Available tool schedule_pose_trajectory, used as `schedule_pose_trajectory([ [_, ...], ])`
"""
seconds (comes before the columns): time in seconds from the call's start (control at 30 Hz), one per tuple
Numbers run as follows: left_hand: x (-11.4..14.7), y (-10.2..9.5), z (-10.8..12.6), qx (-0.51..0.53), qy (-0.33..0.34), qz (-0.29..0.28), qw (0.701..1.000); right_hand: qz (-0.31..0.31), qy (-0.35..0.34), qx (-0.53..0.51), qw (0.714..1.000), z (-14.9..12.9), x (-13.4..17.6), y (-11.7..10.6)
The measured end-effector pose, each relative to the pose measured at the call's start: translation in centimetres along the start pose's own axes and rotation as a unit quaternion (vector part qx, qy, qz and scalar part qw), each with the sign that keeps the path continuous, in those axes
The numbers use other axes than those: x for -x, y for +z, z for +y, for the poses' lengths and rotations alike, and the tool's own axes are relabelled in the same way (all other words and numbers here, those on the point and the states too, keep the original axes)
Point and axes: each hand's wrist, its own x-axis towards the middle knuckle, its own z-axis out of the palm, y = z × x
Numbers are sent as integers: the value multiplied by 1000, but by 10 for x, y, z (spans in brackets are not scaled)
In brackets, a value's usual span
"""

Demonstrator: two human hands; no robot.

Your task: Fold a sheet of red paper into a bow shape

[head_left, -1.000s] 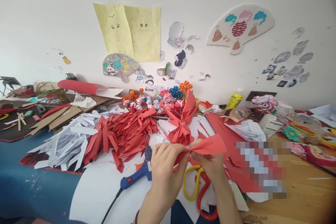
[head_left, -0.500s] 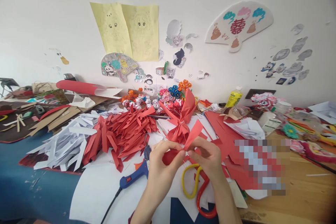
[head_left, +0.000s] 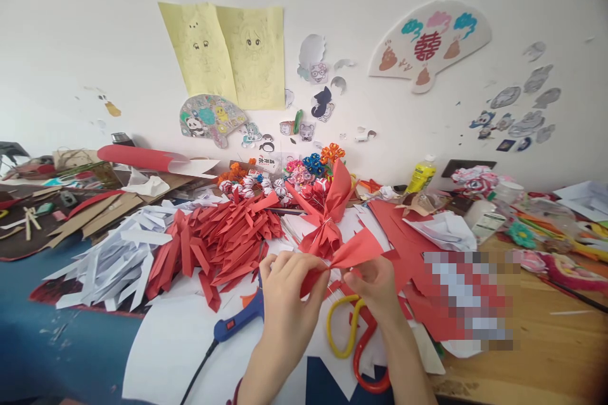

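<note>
A pinched piece of red paper [head_left: 357,248] fans out between my two hands in the lower middle. My left hand [head_left: 293,281] is closed, thumb and fingers squeezing the paper at its gathered middle. On the right side, my right hand [head_left: 375,281] has its fingers curled at the paper's lower edge, gripping it. Just behind stands a folded red paper bow [head_left: 327,228] tied at its waist. Scissors with a yellow and a red handle [head_left: 346,345] lie below my hands. Beside my left hand rests a blue glue gun [head_left: 237,321], partly hidden.
Left of my hands are piles of folded red strips [head_left: 223,237] and white strips [head_left: 114,253]. Red sheets [head_left: 418,266] lie to the right, next to a white bottle [head_left: 484,220]. Small craft flowers [head_left: 313,166] and a yellow bottle [head_left: 422,174] stand by the wall.
The paper's free end has swung from upright towards the right and spread wider. My left hand has turned over the pinch; my right fingers have shifted slightly. The view has moved a little.
</note>
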Motion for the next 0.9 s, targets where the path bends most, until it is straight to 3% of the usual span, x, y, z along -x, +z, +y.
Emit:
schedule_pose_trajectory([
  [0.17,-1,4,0,-101,116,79,985,90,18,-4,996,2,2,0],
  [0.33,-1,7,-3,-148,150,99,973,110,53,-27,992,-2,1,3],
  [0.67,3,9,-11,-148,161,99,971,123,98,-29,987,-3,0,5],
  [0.9,5,9,-18,-90,166,43,981,110,121,-36,986,-6,0,5],
])
